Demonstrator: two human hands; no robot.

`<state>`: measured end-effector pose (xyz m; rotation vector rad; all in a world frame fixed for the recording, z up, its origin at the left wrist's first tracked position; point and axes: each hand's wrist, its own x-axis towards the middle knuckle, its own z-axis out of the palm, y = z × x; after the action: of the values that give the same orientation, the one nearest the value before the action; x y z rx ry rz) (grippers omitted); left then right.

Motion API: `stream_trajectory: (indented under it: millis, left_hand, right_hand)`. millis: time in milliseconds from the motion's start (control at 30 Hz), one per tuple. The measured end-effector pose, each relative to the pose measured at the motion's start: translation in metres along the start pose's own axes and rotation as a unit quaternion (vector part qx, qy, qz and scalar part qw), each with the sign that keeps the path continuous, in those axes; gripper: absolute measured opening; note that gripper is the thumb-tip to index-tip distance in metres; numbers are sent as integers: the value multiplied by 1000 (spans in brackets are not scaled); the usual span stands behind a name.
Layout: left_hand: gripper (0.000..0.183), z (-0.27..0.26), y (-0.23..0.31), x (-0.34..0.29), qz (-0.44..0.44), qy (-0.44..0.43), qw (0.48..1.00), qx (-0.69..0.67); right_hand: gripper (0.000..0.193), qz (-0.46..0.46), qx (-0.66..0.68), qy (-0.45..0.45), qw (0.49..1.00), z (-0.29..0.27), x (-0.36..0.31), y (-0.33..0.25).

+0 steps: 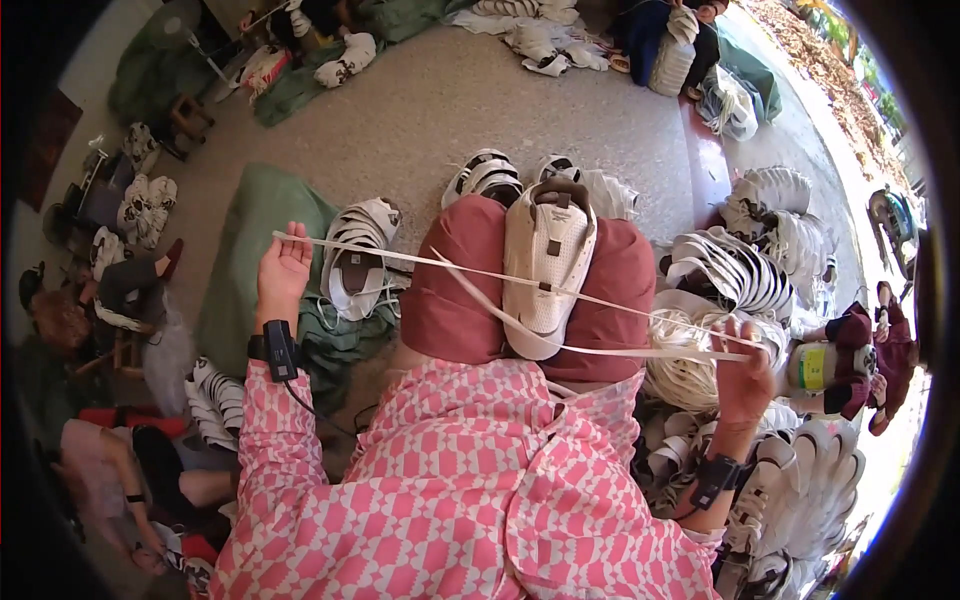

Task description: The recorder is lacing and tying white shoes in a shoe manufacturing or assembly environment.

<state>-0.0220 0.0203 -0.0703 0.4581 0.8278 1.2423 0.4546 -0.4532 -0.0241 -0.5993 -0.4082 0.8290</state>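
A white sneaker point(550, 235) rests between my knees, its toe pointing at me. A flat off-white shoelace point(430, 261) crosses the shoe, stretched between my two hands. At the left, my left hand point(284, 268) is raised with its fingers closed on one length of the lace. My right hand point(745, 375), out to the right, pinches the lace where two strands meet. One strand droops below the shoe's toe, its free tip lying over my left thigh. Both hands are apart from the shoe.
Nested white shoes point(362, 245) stand beyond my left knee on green cloth point(240, 270). More stacks of shoes point(730, 270) and a bundle of white laces point(685, 350) lie at my right. A jar point(812, 366) stands farther right. Other people sit around the room's edges.
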Motion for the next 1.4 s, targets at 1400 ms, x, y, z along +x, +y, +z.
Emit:
stream_trajectory:
  millis: [1400]
  left_hand:
    - [15,160,-143,-99,415,-482,506,582]
  right_hand:
    - [12,-99,-729,-82,673,83,69,138]
